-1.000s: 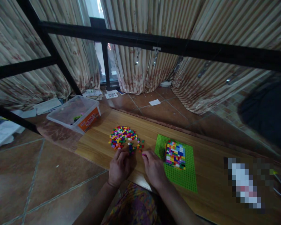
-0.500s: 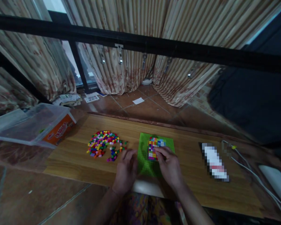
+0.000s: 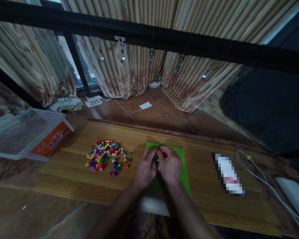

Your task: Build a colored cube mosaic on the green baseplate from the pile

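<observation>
Over the green studded baseplate (image 3: pixel 185 176), both my hands are close together. My left hand (image 3: pixel 146 167) has its fingers drawn together at the left edge of a small patch of coloured bricks (image 3: pixel 158 171). My right hand (image 3: pixel 171 164) covers most of that patch, its thumb and fingers pinched near the patch's upper left. Reddish bits show between the fingertips, but what each hand grips is too small and covered to make out. To the left, a loose pile of small coloured bricks (image 3: pixel 106 152) lies on the wooden board.
A clear plastic box (image 3: pixel 49 121) with an orange label stands at the left end of the wooden board (image 3: pixel 79 186). On the right lie a blurred-out white item (image 3: pixel 226 174) and a white cable (image 3: pixel 264 181). A dark metal bar (image 3: pixel 149 30) crosses in front of the curtains.
My left hand has moved right, from beside the brick pile to the patch. My right hand has shifted slightly left and up, now covering most of the patch. The view has tilted a little.
</observation>
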Tool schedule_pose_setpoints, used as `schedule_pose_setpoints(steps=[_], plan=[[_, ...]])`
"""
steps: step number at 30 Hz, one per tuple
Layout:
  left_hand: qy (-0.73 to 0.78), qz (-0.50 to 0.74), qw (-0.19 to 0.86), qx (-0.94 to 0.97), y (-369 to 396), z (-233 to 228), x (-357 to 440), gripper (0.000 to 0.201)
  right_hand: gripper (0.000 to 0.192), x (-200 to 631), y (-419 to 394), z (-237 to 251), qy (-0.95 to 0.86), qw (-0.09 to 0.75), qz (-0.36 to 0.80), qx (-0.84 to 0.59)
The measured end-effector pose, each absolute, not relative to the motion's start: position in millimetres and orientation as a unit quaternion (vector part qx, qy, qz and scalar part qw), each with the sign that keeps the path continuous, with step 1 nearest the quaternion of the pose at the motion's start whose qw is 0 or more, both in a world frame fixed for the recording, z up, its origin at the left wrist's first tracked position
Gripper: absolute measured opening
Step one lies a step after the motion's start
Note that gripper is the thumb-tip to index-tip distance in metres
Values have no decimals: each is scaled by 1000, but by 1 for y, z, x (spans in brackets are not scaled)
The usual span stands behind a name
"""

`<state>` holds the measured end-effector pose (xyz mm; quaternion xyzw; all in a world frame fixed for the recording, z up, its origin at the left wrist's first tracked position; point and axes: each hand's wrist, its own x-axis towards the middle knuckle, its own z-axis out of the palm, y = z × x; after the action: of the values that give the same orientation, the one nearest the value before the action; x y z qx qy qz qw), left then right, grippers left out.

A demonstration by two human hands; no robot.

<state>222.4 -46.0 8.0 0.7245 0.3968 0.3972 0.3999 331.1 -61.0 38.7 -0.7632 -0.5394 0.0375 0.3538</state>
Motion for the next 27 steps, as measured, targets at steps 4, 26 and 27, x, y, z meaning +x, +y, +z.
schedule_pose_setpoints(steps=[4,26,27], plan=[[396,398,392,729,-46,7,222,49,20,333,-60,36,-548,355,28,-757],[413,389,339,750,-50,0,226,51,33,335,-65,33,-631,337,5,-699],[414,387,339,751,-50,0,226,50,33,336,-65,33,-633,335,3,-698]])
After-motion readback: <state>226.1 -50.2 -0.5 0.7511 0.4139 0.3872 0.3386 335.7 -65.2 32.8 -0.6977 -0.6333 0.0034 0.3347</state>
